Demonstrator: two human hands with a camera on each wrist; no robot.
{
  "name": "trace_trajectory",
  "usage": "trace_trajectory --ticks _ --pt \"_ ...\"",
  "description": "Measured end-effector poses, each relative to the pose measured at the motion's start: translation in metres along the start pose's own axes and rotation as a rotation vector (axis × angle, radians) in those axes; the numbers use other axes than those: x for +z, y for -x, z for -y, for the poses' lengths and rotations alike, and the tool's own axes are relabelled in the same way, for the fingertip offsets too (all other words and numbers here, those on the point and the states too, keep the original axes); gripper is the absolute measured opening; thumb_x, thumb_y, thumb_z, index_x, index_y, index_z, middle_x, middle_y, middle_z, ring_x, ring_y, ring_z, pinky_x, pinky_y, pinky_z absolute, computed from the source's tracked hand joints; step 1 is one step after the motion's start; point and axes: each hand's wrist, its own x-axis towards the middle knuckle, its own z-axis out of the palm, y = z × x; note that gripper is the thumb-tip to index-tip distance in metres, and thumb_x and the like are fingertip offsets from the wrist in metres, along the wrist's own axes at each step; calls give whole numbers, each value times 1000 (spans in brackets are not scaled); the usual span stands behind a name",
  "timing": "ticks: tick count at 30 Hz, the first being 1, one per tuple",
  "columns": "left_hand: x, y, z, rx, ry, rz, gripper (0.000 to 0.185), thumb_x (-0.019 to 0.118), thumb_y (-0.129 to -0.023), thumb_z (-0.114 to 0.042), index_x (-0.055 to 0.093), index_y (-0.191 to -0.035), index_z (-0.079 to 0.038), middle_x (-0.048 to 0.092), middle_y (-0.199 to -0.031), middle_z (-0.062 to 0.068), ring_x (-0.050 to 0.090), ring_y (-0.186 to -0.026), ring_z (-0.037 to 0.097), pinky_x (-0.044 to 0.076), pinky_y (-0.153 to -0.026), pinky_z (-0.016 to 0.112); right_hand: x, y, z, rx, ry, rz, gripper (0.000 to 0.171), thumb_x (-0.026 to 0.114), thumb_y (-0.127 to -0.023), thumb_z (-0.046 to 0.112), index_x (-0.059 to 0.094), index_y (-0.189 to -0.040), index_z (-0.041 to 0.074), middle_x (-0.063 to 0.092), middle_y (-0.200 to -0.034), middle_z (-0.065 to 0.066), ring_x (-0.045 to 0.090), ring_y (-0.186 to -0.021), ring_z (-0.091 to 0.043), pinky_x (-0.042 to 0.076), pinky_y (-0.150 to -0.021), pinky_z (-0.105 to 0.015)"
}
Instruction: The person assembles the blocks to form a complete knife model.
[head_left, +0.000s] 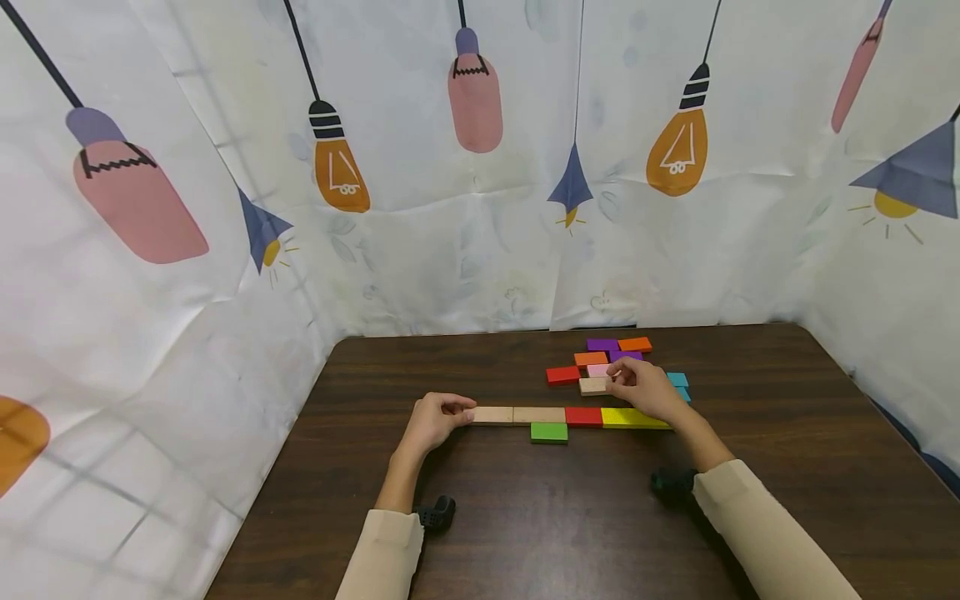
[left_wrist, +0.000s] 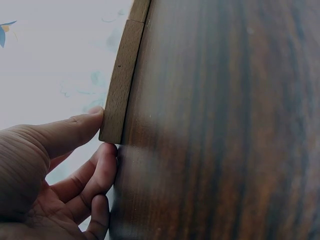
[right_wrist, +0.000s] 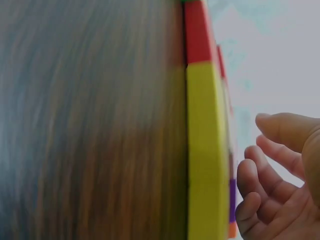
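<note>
A row of flat blocks runs across the table: two plain wooden blocks (head_left: 538, 415), a red block (head_left: 583, 417) and a yellow stretch (head_left: 630, 418). At the row's left end, my left hand (head_left: 433, 421) holds the end wooden block (left_wrist: 122, 82) with the thumb and fingertips at its end. My right hand (head_left: 648, 392) hovers behind the yellow stretch, beside a loose wooden block (head_left: 593, 387). In the right wrist view its fingers are relaxed, with nothing between them. A green block (head_left: 549, 432) lies in front of the row.
Behind the row lie loose blocks: a red block (head_left: 563, 376), orange blocks (head_left: 635, 343), purple blocks (head_left: 602, 344), a pink block (head_left: 597, 370) and blue blocks (head_left: 678, 379). The dark wooden table (head_left: 525, 517) ends at a patterned curtain (head_left: 465, 275).
</note>
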Motion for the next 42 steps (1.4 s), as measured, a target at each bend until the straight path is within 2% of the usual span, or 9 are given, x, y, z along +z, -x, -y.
trace_trajectory --ticks 12,24,30,42 --pt "0 0 0 3 8 5 15 74 -84 -20 77 -99 -20 66 -80 0 57 -68 14 47 -61 29 -3 -7 -19 38 22 70 22 68 -90 20 61 -109 11 59 -84 -6 51 -67 -19 42 -60 -31" --pt "-1 0 0 0 1 3 16 74 -84 -21 77 -99 -20 67 -82 0 57 -69 13 46 -61 29 -3 -15 -18 40 9 118 26 73 -86 21 59 -105 9 58 -84 -6 52 -71 -19 43 -62 -30" --pt "-1 0 0 -7 -2 9 16 74 -84 -21 77 -99 -21 67 -82 0 57 -69 13 47 -61 29 1 -17 -18 57 14 125 28 75 -85 22 58 -104 10 58 -83 -5 52 -73 -20 44 -68 -31" --pt "0 -1 0 3 -9 0 15 75 -84 -21 77 -98 -21 67 -81 -1 57 -69 13 47 -61 29 2 -17 -17 37 52 100 26 76 -84 23 63 -103 11 62 -79 -2 53 -70 -18 44 -68 -32"
